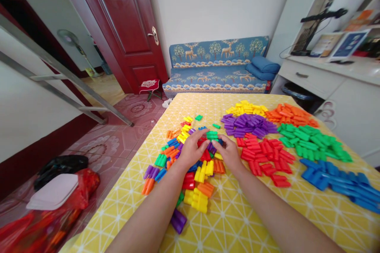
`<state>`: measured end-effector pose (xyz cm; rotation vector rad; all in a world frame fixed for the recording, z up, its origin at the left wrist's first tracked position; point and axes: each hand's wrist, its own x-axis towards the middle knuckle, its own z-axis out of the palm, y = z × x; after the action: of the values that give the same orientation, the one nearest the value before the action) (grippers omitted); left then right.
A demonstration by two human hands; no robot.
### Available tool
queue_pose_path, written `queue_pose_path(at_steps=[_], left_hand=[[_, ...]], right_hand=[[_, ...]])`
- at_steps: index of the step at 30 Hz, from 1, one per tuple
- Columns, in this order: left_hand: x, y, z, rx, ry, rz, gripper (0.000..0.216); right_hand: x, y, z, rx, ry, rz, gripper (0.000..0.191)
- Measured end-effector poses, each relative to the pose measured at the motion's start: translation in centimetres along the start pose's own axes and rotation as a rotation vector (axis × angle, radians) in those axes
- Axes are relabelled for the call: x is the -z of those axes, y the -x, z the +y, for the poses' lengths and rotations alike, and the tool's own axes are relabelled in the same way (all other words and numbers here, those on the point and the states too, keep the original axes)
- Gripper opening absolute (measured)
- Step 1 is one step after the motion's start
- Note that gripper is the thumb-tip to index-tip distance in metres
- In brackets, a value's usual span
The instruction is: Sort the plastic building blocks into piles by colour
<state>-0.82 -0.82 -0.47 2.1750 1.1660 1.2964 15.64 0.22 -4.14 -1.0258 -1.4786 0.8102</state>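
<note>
A mixed heap of small plastic blocks [190, 174] in many colours lies on the yellow patterned tablecloth [237, 221]. My left hand [191, 150] and my right hand [230, 154] rest over the far part of the heap, fingers curled. Between their fingertips sit green blocks [211, 135], pinched from both sides. Sorted piles lie to the right: yellow [246, 108], purple [249, 124], orange [289, 114], green [313, 140], red [267, 158] and blue [338, 184].
A blue patterned sofa [218, 67] stands behind the table by a dark red door [124, 27]. White cabinets [341, 87] line the right. On the floor at left lie a red bag [59, 209], a white lid [53, 191] and a metal ladder [59, 71].
</note>
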Motion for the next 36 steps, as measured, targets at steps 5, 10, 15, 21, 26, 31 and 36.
queue_pose_path(at_steps=[5, 10, 15, 21, 26, 31, 36], left_hand=[[-0.1, 0.1, -0.1, 0.039, -0.001, -0.004, 0.035], [-0.2, 0.0, 0.0, 0.018, 0.046, 0.059, 0.028], [0.0, -0.1, 0.1, -0.056, 0.101, 0.073, 0.033], [0.0, 0.0, 0.1, -0.085, 0.092, 0.068, 0.037], [-0.1, 0.0, 0.1, -0.092, 0.108, 0.053, 0.039], [-0.1, 0.0, 0.2, -0.08, 0.103, 0.019, 0.042], [0.0, 0.0, 0.2, -0.056, 0.064, -0.004, 0.042]], right_hand=[[-0.2, 0.2, -0.7, 0.101, -0.017, -0.02, 0.019], [0.2, 0.5, -1.9, 0.214, 0.043, 0.041, 0.018], [0.6, 0.7, -2.5, 0.218, 0.062, 0.065, 0.02], [0.1, 0.7, -2.4, 0.176, 0.059, -0.001, 0.014], [-0.1, 0.9, -2.2, 0.088, 0.072, -0.008, 0.018], [0.3, 0.8, -2.8, 0.12, 0.158, 0.056, 0.019], [5.6, -1.7, -3.0, 0.156, 0.25, 0.204, 0.026]])
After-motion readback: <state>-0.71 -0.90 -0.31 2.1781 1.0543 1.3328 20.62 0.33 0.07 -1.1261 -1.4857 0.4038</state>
